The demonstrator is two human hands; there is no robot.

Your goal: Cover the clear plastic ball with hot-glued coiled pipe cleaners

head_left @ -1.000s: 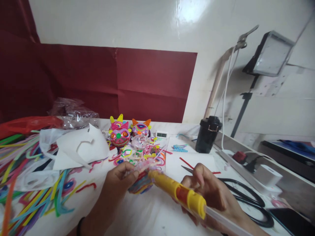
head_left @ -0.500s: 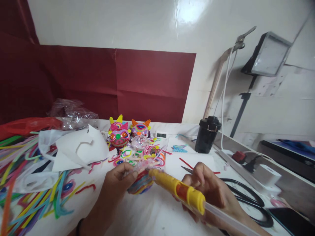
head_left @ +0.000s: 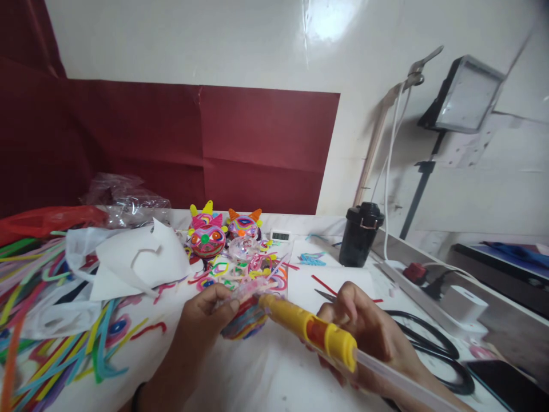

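Table cluttered, strips at 9 o'clock. Right hand clamped on yellow glue gun, nozzle angled to 10 o'clock, meeting the work. Left hand pinches the striped ball at centre, steadying it against the tip.
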